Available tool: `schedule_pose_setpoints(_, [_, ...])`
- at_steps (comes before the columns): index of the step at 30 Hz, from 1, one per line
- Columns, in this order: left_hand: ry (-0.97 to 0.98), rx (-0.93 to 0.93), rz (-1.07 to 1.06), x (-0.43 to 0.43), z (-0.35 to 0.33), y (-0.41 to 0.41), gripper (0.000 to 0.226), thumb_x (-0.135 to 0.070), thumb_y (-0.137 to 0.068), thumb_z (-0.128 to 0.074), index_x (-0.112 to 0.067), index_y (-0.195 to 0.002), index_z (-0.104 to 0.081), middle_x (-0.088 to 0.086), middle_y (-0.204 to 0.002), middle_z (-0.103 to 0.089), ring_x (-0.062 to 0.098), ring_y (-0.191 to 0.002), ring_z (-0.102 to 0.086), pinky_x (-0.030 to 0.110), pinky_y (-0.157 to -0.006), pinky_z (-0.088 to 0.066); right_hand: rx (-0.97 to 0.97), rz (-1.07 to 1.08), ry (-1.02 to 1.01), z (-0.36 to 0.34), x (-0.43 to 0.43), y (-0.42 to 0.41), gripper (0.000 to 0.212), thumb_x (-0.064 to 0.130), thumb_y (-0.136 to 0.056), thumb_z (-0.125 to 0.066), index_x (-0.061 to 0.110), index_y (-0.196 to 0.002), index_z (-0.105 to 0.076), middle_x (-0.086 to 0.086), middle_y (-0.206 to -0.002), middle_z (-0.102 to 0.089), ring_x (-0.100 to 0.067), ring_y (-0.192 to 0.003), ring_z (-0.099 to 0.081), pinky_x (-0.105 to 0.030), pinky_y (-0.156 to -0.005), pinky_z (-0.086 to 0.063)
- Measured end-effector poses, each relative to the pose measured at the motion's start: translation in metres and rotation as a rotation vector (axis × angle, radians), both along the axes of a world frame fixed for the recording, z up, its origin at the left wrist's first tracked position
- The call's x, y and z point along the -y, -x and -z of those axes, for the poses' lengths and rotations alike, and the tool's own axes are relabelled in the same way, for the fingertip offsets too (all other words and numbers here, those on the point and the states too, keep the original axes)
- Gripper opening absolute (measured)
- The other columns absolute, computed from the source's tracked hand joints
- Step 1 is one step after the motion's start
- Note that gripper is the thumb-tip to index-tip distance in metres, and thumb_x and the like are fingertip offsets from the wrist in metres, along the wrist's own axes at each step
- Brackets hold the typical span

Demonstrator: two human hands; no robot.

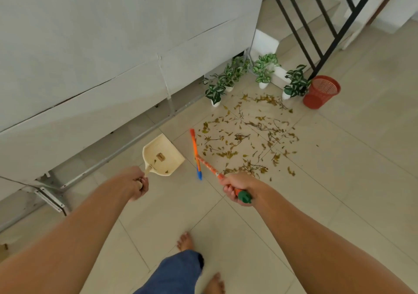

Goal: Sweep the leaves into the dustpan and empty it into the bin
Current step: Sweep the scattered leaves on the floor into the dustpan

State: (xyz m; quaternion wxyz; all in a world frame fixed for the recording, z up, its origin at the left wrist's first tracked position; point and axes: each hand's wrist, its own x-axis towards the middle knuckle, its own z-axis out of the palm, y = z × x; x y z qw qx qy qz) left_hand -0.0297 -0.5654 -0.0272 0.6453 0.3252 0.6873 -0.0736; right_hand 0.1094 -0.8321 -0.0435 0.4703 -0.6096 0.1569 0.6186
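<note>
Dry yellow-brown leaves and twigs (248, 135) lie scattered over the tiled floor ahead of me. My left hand (139, 184) is shut on the handle of a cream dustpan (162, 156), which hangs just above the floor with a few leaf bits inside. My right hand (237, 188) grips the orange broom handle near its green end cap. The broom's orange and blue head (195, 153) sits at the left edge of the leaf patch. A red mesh bin (321, 91) stands beyond the leaves at the right.
Several potted plants (262, 71) in white pots line the corner behind the leaves. A white covered structure on metal legs (90, 67) runs along the left. A black stair railing (328, 33) rises at the far right. My bare feet (185, 241) are at the bottom.
</note>
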Motion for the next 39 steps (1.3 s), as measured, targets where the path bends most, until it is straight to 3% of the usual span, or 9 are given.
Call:
schedule_pose_setpoints(4, [-0.082,-0.038,-0.024,0.007,0.014,-0.028,0.019,-0.005,-0.098,-0.039,-0.010,-0.083,-0.049,0.002,-0.070,-0.042,0.006,-0.050,-0.036,0.009,-0.030,-0.032,-0.081,0.095,-0.084,0.014,0.007,-0.021,0.007,0.004,-0.101,-0.047,0.011,-0.102,-0.048,0.001,-0.061,-0.044,-0.002,-0.037,-0.040,-0.012,-0.033,-0.038])
schedule_pose_setpoints(7, [-0.095,-0.063,-0.054,0.001,0.025,-0.052,0.017,-0.006,-0.099,-0.039,-0.013,-0.092,-0.052,0.002,-0.071,-0.044,0.006,-0.052,-0.037,0.009,-0.031,-0.035,-0.158,0.191,-0.131,0.023,0.011,-0.040,0.012,0.004,-0.102,-0.045,0.009,-0.112,-0.051,0.000,-0.065,-0.043,-0.002,-0.039,-0.039,-0.011,-0.035,-0.038])
schedule_pose_setpoints(10, [-0.060,-0.064,-0.049,-0.008,0.036,-0.068,0.015,-0.006,-0.099,-0.039,-0.013,-0.100,-0.052,0.002,-0.071,-0.044,0.006,-0.050,-0.037,0.009,-0.031,-0.034,-0.187,0.178,-0.121,0.032,0.012,-0.058,0.019,0.011,-0.103,-0.049,0.008,-0.121,-0.055,-0.004,-0.070,-0.047,-0.003,-0.043,-0.041,-0.011,-0.038,-0.044])
schedule_pose_setpoints(13, [-0.046,-0.085,-0.037,-0.018,0.041,-0.075,0.014,-0.006,-0.099,-0.037,-0.010,-0.093,-0.049,0.003,-0.069,-0.043,0.008,-0.035,-0.037,0.010,-0.030,-0.031,-0.133,0.012,-0.040,0.036,-0.001,-0.082,0.026,0.018,-0.104,-0.048,0.011,-0.129,-0.053,-0.001,-0.065,-0.046,-0.004,-0.042,-0.040,-0.013,-0.034,-0.041])
schedule_pose_setpoints(19, [0.024,-0.135,-0.032,-0.018,0.048,-0.086,0.019,-0.009,-0.099,-0.040,-0.007,-0.083,-0.048,0.004,-0.064,-0.043,0.008,-0.024,-0.034,0.009,-0.028,-0.029,0.000,-0.237,0.021,0.030,-0.035,-0.136,0.010,0.013,-0.103,-0.044,0.008,-0.112,-0.047,0.002,-0.061,-0.044,-0.003,-0.038,-0.038,-0.015,-0.032,-0.035])
schedule_pose_setpoints(23, [0.064,-0.157,-0.094,-0.009,0.051,-0.103,0.018,-0.009,-0.099,-0.040,-0.007,-0.083,-0.048,0.005,-0.064,-0.042,0.009,-0.024,-0.034,0.009,-0.028,-0.030,0.070,-0.348,0.020,0.032,-0.051,-0.179,0.017,0.012,-0.101,-0.048,0.004,-0.117,-0.050,0.002,-0.060,-0.046,-0.004,-0.038,-0.039,-0.016,-0.033,-0.036])
schedule_pose_setpoints(29, [0.087,-0.159,-0.198,0.012,0.049,-0.145,0.013,-0.006,-0.097,-0.037,-0.006,-0.094,-0.049,0.004,-0.067,-0.042,0.012,-0.025,-0.035,0.010,-0.029,-0.029,-0.135,-0.263,-0.035,0.050,-0.052,-0.254,0.022,0.015,-0.103,-0.049,0.006,-0.123,-0.049,0.002,-0.058,-0.047,-0.004,-0.036,-0.042,-0.015,-0.030,-0.037])
schedule_pose_setpoints(39, [0.062,-0.205,-0.207,0.029,0.038,-0.203,0.013,-0.003,-0.095,-0.039,-0.007,-0.099,-0.051,0.005,-0.069,-0.044,0.013,-0.026,-0.036,0.011,-0.029,-0.031,-0.148,-0.194,0.054,0.048,0.015,-0.362,0.027,0.014,-0.103,-0.049,0.007,-0.129,-0.051,0.001,-0.060,-0.043,-0.005,-0.036,-0.038,-0.015,-0.029,-0.035])
